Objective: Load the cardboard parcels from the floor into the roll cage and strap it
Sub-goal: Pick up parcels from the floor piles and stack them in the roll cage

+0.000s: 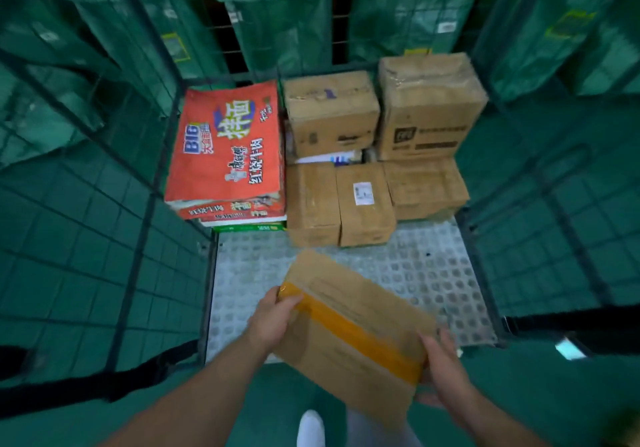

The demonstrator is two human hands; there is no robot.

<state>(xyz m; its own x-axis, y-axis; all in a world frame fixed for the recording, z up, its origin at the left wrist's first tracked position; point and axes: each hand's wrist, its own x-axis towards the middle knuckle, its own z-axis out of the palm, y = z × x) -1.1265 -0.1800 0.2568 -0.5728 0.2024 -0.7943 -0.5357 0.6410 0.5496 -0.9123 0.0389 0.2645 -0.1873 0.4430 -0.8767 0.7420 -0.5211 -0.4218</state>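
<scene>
**One more box going in, strap not done yet**

The left hand [273, 315] and right hand [445, 374] hold a flat cardboard parcel [349, 329] with yellow tape on it. Each hand's fingers are curled round one end, and the left thumb lies on top. The parcel is tilted in the air, over the front edge of the roll cage [433, 273]. It is not set down yet.

Some of the job looks done. A red noodle box [225, 145] sits on a stack at the back left of the cage. Beside it are brown parcels [330, 111], two at the back and three in front of them. The front half of the cage floor is bare, so there is room for more.

A black strap [104, 382] hangs at the left side and does not cross the open front. So I think strapping comes later. I cannot see whether more parcels wait on the floor.
</scene>
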